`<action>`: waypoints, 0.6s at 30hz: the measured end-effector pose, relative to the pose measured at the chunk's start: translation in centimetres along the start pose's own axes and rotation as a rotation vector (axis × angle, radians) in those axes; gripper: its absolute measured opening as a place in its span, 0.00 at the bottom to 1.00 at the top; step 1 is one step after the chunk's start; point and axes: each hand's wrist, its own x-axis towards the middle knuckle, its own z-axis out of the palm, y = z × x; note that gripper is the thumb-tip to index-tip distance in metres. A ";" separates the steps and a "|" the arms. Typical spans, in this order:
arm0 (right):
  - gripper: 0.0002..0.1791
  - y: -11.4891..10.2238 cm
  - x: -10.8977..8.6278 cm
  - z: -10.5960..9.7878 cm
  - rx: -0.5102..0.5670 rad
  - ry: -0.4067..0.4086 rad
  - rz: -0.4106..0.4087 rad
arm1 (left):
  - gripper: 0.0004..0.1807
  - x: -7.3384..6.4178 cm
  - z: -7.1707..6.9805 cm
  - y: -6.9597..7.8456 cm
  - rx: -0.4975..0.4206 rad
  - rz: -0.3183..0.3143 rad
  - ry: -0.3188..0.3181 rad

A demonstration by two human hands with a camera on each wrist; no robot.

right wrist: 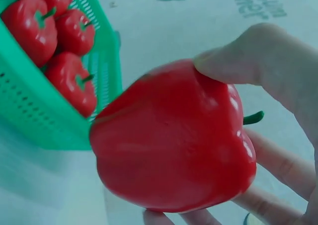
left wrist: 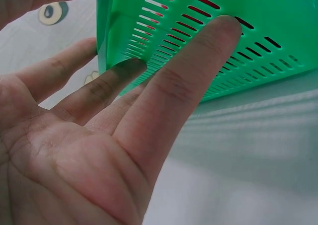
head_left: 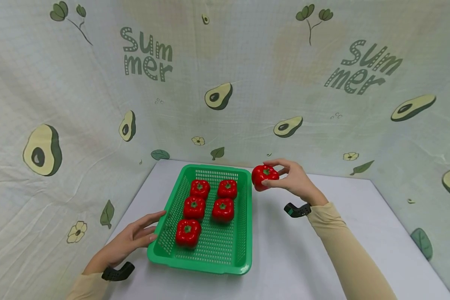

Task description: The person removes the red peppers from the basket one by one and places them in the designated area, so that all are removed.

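Currently, a green plastic basket (head_left: pixel 215 246) sits on the white table (head_left: pixel 285 258) with five red peppers inside: a column of three along its left side, the top pepper (head_left: pixel 200 188), the middle pepper (head_left: pixel 194 207) and the bottom pepper (head_left: pixel 188 233), and two more on the right, the far pepper (head_left: pixel 227 189) and the near pepper (head_left: pixel 223 211). Their green stems face up, and the basket floor shows bare toward the near right corner.

A sixth, the held pepper (head_left: pixel 260 176), is outside, just beside the basket's far right rim; the right hand (head_left: pixel 296 180) grasps it between thumb and fingers. The left hand (head_left: pixel 127 239) grips nothing; its fingers are extended against the basket's slotted left wall, though how hard they press is difficult to judge.

Behind, the pale cloth (head_left: pixel 243 54) carries the word "summer", split as "sum" over "mer", once at left (head_left: pixel 151 68) and once, slanted, at right. Printed avocados, leaves and flowers surround the lettering.
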 end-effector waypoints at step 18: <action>0.35 7.0 1.0 1.1 0.002 0.117 0.116 | 0.32 0.1 0.2 -0.1 -0.048 0.047 -0.037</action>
